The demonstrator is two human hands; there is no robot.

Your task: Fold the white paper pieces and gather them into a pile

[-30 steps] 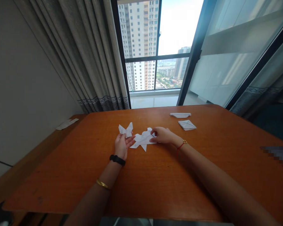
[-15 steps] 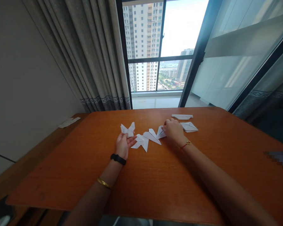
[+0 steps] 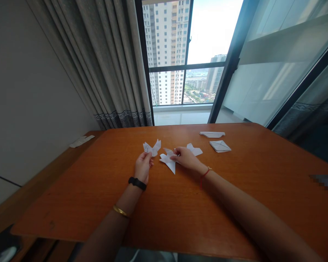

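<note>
My left hand (image 3: 143, 165) pinches the lower edge of a white folded paper butterfly (image 3: 154, 148), its wings spread upward. To the right, my right hand (image 3: 188, 158) has thumb and fingertips closed on a second folded paper butterfly (image 3: 169, 164) that lies low over the table. A third white folded paper shape (image 3: 194, 150) sticks out behind my right hand, which hides part of it. A black band circles my left wrist.
On the brown wooden table (image 3: 104, 189), a flat folded paper square (image 3: 220, 146) and a long folded paper strip (image 3: 212, 134) lie at the back right. Some paper (image 3: 82, 141) rests on the ledge at left. Behind the table are a curtain and a window.
My right hand has moved left from the rightmost paper shape to the middle butterfly. My left hand has closed its fingers, and its butterfly has shifted slightly right and up.
</note>
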